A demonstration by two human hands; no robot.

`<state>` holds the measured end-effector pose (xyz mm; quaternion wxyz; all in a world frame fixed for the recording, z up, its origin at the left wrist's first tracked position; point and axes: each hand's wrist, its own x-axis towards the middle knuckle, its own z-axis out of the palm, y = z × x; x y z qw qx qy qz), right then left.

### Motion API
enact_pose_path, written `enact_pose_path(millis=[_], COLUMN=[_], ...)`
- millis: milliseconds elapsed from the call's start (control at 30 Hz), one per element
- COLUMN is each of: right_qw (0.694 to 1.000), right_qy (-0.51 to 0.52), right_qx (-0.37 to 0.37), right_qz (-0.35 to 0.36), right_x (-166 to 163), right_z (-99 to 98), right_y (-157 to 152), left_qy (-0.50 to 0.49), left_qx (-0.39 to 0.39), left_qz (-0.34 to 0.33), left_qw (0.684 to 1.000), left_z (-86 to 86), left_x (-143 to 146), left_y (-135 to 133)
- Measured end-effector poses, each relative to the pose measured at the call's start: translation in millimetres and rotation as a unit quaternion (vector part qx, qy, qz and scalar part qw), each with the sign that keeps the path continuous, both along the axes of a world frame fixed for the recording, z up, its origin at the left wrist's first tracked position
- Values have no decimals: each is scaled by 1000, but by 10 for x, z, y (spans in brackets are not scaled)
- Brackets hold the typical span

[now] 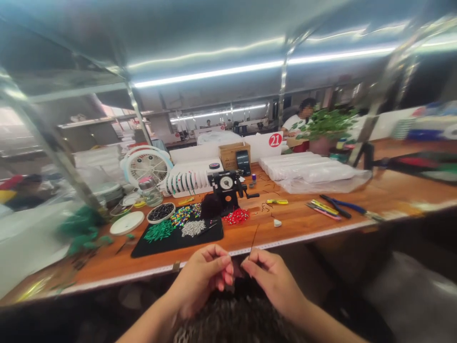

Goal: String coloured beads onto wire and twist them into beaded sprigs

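Note:
Just in front of the table's near edge, my right hand (271, 271) pinches a thin dark strand (254, 235) that sticks up above the fingertips. My left hand (207, 269) is close beside it, thumb and forefinger pressed together; whatever lies between them is too small to make out. Beyond my hands, a black mat (210, 234) carries green tube-shaped pieces (159, 230), multicoloured beads (180, 216) and small silver-grey pieces (193, 228). Small red pieces (236, 216) are piled at the mat's right, below a black hand-cranked device with a round dial (226, 183).
Left of the mat are a bowl of black pieces (160, 213) and a white round lid (127, 223). To the right lie a yellow cutter (277, 202), several pens (324, 208) and blue-handled pliers (348, 206). Plastic-wrapped white rolls (310, 169) lie behind. Metal posts (76, 171) frame the bench.

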<state>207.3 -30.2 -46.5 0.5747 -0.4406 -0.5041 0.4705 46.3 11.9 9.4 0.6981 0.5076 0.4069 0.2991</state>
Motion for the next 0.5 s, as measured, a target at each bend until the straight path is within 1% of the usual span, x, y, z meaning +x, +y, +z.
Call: enact_pose_path(millis=[33, 100, 233, 300, 400, 500], right_qw=[1000, 999, 997, 996, 997, 997], right_qy=[-4, -3, 1, -19, -43, -56], right_qx=[4, 8, -3, 3, 15, 12], right_qz=[10, 32, 77, 82, 66, 55], right_x=[-34, -107, -232, -262, -267, -258], right_z=[10, 26, 90, 130, 156, 131], right_y=[20, 51, 69, 65, 70, 90], left_qy=[-22, -48, -88, -92, -73, -8], left_qx=[-34, -69, -102, -112, -89, -3], left_qz=[11, 20, 6, 7, 21, 37], left_qw=[999, 996, 991, 989, 993, 999], left_z=[-16, -50, -116, -141, -157, -151], left_x=[-36, -97, -183, -204, -218, -226], left_y=[-32, -74, -104, -104, -95, -90])
